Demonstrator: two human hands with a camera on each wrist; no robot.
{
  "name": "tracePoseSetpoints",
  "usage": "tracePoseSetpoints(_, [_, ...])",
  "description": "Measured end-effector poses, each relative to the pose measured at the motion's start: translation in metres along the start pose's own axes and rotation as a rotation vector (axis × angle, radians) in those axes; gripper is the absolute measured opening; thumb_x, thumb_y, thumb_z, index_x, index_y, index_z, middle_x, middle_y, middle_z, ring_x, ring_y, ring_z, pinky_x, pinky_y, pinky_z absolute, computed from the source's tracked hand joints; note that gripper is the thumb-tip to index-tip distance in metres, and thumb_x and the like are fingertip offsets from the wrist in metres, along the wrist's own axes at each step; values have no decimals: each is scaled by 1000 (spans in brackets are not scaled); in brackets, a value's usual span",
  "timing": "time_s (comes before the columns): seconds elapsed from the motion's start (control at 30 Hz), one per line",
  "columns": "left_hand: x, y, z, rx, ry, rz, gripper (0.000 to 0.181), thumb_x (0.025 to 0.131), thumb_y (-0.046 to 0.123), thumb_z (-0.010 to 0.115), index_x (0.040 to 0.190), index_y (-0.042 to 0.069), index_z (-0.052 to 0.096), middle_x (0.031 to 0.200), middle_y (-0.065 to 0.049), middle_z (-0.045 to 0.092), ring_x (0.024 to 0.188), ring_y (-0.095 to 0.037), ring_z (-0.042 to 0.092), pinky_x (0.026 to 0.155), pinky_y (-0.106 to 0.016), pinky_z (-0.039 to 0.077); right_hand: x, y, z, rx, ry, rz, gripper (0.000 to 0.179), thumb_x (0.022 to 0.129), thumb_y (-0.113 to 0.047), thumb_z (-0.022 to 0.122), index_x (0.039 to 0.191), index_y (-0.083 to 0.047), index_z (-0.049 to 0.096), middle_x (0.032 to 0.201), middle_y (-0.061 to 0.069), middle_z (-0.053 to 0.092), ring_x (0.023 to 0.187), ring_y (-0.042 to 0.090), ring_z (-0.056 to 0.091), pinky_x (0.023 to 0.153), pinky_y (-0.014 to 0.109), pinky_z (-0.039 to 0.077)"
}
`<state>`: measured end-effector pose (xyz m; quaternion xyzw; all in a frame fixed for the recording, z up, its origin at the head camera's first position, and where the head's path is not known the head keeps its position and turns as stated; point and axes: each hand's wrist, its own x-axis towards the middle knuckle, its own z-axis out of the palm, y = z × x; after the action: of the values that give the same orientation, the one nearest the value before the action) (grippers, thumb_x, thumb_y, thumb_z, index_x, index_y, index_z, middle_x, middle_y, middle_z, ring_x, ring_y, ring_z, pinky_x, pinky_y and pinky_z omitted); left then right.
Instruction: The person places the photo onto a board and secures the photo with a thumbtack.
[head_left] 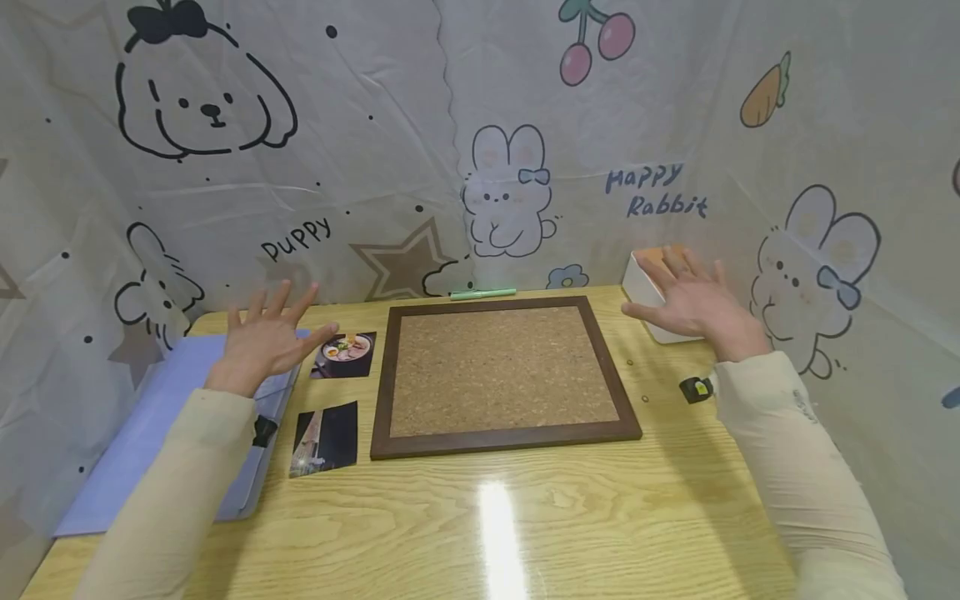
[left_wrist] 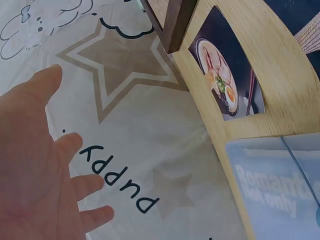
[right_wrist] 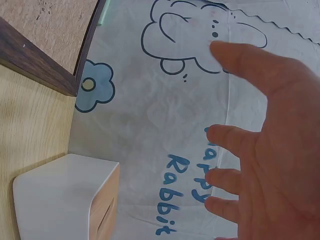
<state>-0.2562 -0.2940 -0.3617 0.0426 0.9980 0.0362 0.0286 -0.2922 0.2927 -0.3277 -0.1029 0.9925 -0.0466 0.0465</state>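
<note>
Both hands hover with fingers spread and hold nothing. My left hand is over the edge of a pale blue folder, nearest to a photo of a ramen bowl. A second, dark photo lies below that one. My right hand is in front of a white box with a wood-coloured top, partly hiding it. Between the hands, a cork board in a dark brown frame lies flat on the table. In the right wrist view, the box stands apart from the fingers.
A green pen lies behind the board, by the wall sheet. Two tiny ring-like items are on the table right of the frame. A printed sheet encloses the wooden table at the back and sides.
</note>
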Motion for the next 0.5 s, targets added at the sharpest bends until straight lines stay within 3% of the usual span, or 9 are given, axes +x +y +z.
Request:
tracePoseSetpoints(0.17, [3, 0, 2, -33, -36, 0, 90, 94, 79, 23, 162, 25, -1, 166, -27, 5, 148, -58, 1, 111, -79, 2, 1, 2, 0, 20, -8, -15, 95, 92, -76, 40, 162, -27, 1, 167, 23, -3, 152, 50, -6, 114, 74, -6])
tracePoseSetpoints(0.37, [7, -1, 5, -77, 1, 33, 86, 99, 72, 25, 162, 14, 12, 162, -31, 18, 143, -58, 21, 110, -73, 25, 2, 5, 1, 25, -5, -38, 90, 94, -69, 46, 162, -17, 16, 164, 26, 16, 148, 52, 16, 116, 69, 19])
tracePoseSetpoints(0.5, [9, -4, 11, -170, 13, 40, 85, 101, 67, 28, 159, 6, 22, 160, -32, 23, 142, -56, 26, 112, -69, 26, 3, 7, 4, 40, -3, -39, 87, 95, -65, 49, 160, -13, 23, 163, 27, 19, 143, 54, 28, 111, 69, 29])
